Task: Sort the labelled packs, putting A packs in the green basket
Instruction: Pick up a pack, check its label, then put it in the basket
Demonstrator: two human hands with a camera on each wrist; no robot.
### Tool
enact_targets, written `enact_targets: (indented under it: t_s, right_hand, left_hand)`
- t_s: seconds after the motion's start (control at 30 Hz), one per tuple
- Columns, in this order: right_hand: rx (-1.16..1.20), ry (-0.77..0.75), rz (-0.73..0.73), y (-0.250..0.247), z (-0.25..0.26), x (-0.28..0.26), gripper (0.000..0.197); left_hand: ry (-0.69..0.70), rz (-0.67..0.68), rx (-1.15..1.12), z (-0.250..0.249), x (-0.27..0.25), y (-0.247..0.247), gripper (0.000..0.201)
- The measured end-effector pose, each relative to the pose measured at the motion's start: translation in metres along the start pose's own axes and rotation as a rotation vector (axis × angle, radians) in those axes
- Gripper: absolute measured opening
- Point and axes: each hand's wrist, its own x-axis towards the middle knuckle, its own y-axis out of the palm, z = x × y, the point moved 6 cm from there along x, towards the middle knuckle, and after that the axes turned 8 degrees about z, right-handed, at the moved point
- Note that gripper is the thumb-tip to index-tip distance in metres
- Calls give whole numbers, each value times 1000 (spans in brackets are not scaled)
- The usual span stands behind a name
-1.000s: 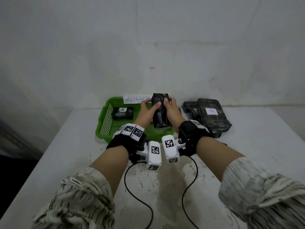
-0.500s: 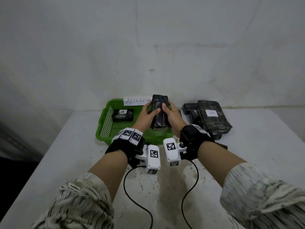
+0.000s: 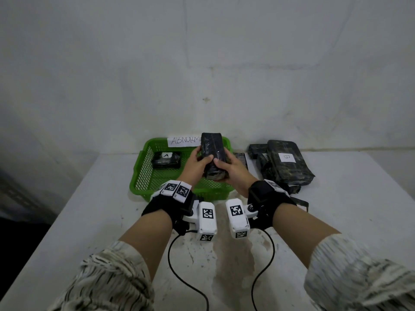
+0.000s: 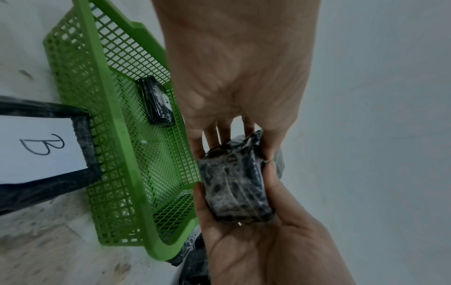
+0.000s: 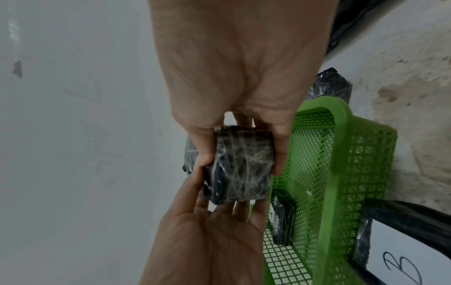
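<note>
1. One pack (image 3: 166,159) marked A already lay flat in the left part of the green basket (image 3: 143,170), so any new one belonged in the bare mesh to its right.
2. My left hand (image 3: 195,163) clasped the left side of the dark wrapped pack (image 3: 213,157) I was checking, thumb across its front and fingers curled behind.
3. That pack stood nearly upright above the basket, clear of the mesh, and no label showed on the faces I could see. I judged the step in hand was to find its letter before letting go.
4. My right hand (image 3: 233,168) gripped the lower right side the same way. Doing it well meant turning the pack slowly between both palms, since the glossy wrap looked slippery, and holding it over the basket.
5. Further right, a stack of packs (image 3: 285,163) with a B label lay on the table (image 3: 359,198); a B would go there.
</note>
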Motion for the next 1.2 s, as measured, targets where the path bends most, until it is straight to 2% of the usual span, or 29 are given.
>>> enact_targets:
  t_s: [0.13,0.23,0.3,0.37,0.43,0.5,0.57,0.6,0.7,0.8,0.9,1.0,1.03,1.07,1.2]
  right_hand:
    - [14,22,29,-1,-3,1,64]
    - [-153,-40,-66,-9,-1,1,81]
    - [-317,-93,-114,-11,1,1,90]
    - [-532,-105,-182,-13,1,2,98]
    - [-630,-100,-212,-13,1,0,101]
    - [-614,-92,-122,-7,0,-1,90]
    - [-557,-92,-22,1,5,-5,61]
    - [-493,-97,1,3,9,-7,46]
    - [-348,-116,-75,-1,19,-6,15]
    - [-290,-108,-176,-9,17,-1,3]
    - [-266,-30,-111,-1,9,1,36]
    - [-196,17,-64,9,2,2,66]
    - [-216,23,-70,10,0,3,79]
    - [-244,9,-72,12,0,2,84]
    - [-366,-64,-83,17,9,-1,61]
  left_hand:
    - [1,-16,-42,1,-1,-4,55]
    - [76,-108,107,0,1,-14,62]
    - [88,-112,202,-3,1,-13,57]
    - [29,-67,109,-4,0,-8,47]
    - [-43,-11,-25,-3,-1,-2,43]
    - [-77,34,-97,0,-2,1,53]
    - [-75,48,-165,5,-1,-2,61]
    - [-69,37,-177,7,-2,-4,57]
    - [-49,9,-157,15,-1,-12,35]
    - [-57,37,-144,16,-4,-13,34]
    - [-66,97,-138,12,-6,-7,37]
    - [-34,98,-63,4,-7,-2,26]
    - [-20,97,-45,2,-7,-1,23]
    - [-15,101,-33,0,-7,1,23]
    - [-27,106,-4,0,-8,3,33]
